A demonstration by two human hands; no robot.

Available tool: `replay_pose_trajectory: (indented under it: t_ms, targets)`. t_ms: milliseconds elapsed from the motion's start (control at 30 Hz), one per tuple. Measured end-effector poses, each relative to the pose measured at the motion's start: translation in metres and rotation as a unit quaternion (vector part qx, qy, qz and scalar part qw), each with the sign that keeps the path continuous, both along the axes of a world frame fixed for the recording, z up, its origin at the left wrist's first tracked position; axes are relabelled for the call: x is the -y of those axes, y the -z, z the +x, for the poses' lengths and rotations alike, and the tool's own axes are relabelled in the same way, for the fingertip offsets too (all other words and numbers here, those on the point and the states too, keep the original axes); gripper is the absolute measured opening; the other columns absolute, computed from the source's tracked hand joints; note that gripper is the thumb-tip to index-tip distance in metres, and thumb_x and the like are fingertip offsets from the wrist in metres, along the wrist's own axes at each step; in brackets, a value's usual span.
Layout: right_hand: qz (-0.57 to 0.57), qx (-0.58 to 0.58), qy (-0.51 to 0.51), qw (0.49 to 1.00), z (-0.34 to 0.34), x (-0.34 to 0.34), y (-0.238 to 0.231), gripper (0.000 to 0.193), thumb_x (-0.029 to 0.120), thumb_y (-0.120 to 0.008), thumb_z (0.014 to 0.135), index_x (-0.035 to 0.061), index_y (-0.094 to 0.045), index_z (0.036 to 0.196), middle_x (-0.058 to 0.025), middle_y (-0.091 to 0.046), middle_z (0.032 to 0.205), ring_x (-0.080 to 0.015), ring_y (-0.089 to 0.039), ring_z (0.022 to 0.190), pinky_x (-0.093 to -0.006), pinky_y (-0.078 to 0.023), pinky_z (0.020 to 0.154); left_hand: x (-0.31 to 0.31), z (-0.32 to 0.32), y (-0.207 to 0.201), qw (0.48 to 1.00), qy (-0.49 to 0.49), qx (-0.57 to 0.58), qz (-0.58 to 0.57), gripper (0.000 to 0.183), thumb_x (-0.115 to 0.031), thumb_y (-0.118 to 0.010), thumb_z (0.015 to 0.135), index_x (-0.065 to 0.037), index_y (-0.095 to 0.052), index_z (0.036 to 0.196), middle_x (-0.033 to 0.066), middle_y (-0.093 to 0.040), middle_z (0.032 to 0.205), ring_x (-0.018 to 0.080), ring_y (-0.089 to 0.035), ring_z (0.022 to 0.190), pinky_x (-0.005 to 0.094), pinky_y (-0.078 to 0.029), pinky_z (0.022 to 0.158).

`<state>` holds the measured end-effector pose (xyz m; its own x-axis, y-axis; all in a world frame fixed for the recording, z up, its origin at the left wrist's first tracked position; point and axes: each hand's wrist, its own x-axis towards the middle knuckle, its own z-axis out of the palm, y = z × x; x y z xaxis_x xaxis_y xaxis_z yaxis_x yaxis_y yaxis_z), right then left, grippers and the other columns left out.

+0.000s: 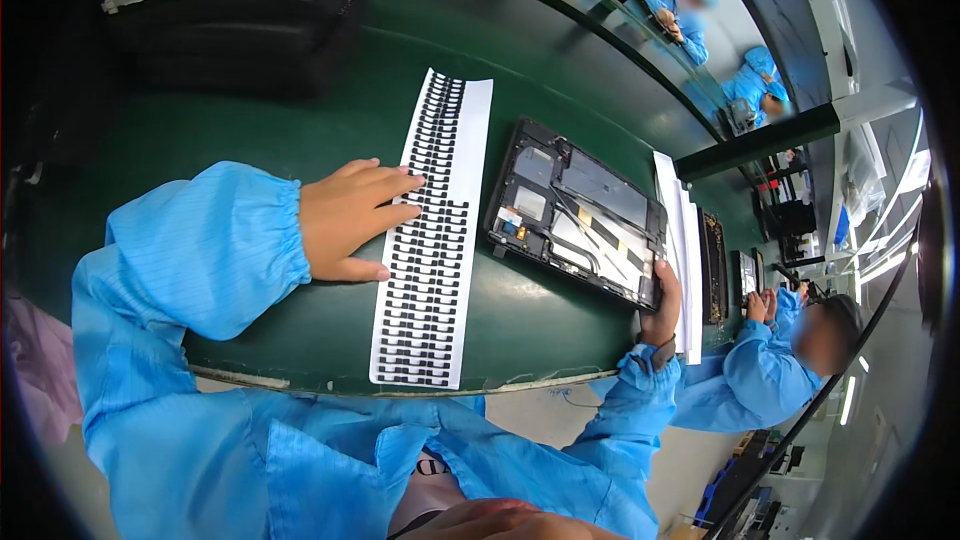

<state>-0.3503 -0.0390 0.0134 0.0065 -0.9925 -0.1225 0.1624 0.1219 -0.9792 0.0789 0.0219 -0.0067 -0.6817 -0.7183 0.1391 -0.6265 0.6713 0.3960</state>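
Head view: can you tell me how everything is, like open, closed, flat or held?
Sheet of black tabs, flat, its upper right part bare
Tablet-like device, uncovered, insides showing, held at one corner
Left hand, open, fingers spread
Right hand, closed, gripping

This is a workshop — smocked workers point(755, 375), opened device point(580, 218)

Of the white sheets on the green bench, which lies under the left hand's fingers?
The sheet with black tabs, left of the opened device; the other white sheets lie right of the device, away from the left hand.
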Motion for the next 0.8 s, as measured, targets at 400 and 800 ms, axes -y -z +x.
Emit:
replay_pose_trajectory:
  t_ms: [400, 800]
  targets:
    - [-0.383, -0.481, -0.057, 0.786, 0.154, -0.019, -0.022, 0.02, 0.0, -0.062, 0.067, 0.0022, -0.058, 0.087, -0.0114, -0.055, 0.094, -0.0265, -0.051, 0.087, -0.0337, -0.04, 0.08, -0.004, -0.028, 0.008, 0.994, 0.046, -0.038, -0.092, 0.055, -0.029, -0.066, 0.065, 0.0, -0.05, 0.11, 0.0196, -0.044, 0.119, 0.0329, -0.04, 0.112, 0.0451, -0.03, 0.094]
    - [-0.458, -0.54, -0.061, 0.704, 0.232, -0.031, 0.01, 0.012, 0.005, -0.057, 0.058, -0.0058, -0.055, 0.064, -0.0185, -0.052, 0.097, -0.0326, -0.045, 0.095, -0.0445, -0.03, 0.081, -0.008, -0.028, -0.01, 0.997, 0.025, 0.019, -0.066, 0.051, -0.031, -0.065, 0.069, 0.001, -0.051, 0.107, 0.0203, -0.045, 0.115, 0.0321, -0.04, 0.112, 0.0434, -0.029, 0.095]
